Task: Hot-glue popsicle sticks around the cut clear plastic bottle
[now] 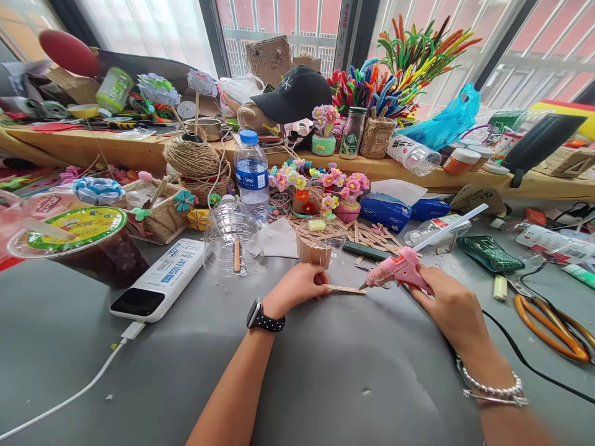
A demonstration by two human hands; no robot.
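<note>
My left hand (301,285) pinches one end of a flat wooden craft stick (348,289) that lies on the grey table (325,378). My right hand (449,306) grips a pink hot glue gun (398,270), whose nozzle touches the stick's right end. A white glue stick (453,225) juts from the back of the gun. Just behind my left hand stands a cut clear bottle ringed with wooden sticks (315,248). A black watch is on my left wrist and a silver bracelet on my right.
Loose wooden sticks (372,235) lie behind the gun. A clear bottle half (231,238), a water bottle (251,173), a white power bank (160,279) with cable, orange-handled scissors (553,331), a green dish (488,253), twine (193,158) and pipe-cleaner flowers (325,183) crowd the table.
</note>
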